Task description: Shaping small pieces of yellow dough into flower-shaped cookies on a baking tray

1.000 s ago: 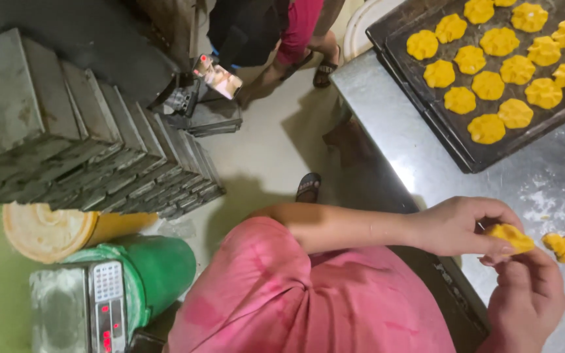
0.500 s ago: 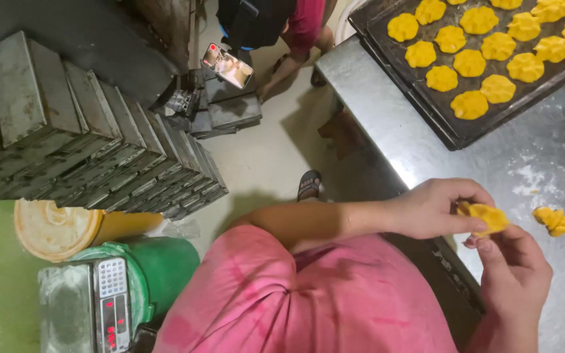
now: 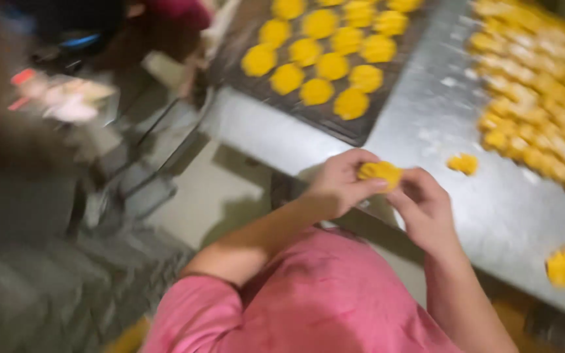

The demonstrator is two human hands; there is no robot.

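In the head view we see our left hand (image 3: 339,184) and our right hand (image 3: 424,208) meeting over the near edge of the dull grey metal table (image 3: 439,131), both pinching one small yellow dough piece (image 3: 379,172) between their fingertips. Each hand is closed narrowly on that piece, thumbs and forefingers touching it from either side. Just beyond it, a loose yellow dough scrap (image 3: 463,163) lies on the bare table. Further off sits a dark rectangular baking tray (image 3: 335,121) carrying rows of round yellow dough discs (image 3: 325,65). To the right, a blurred heap of small yellow dough pieces (image 3: 544,98) covers the table. Our pink shirt (image 3: 308,294) fills the bottom.
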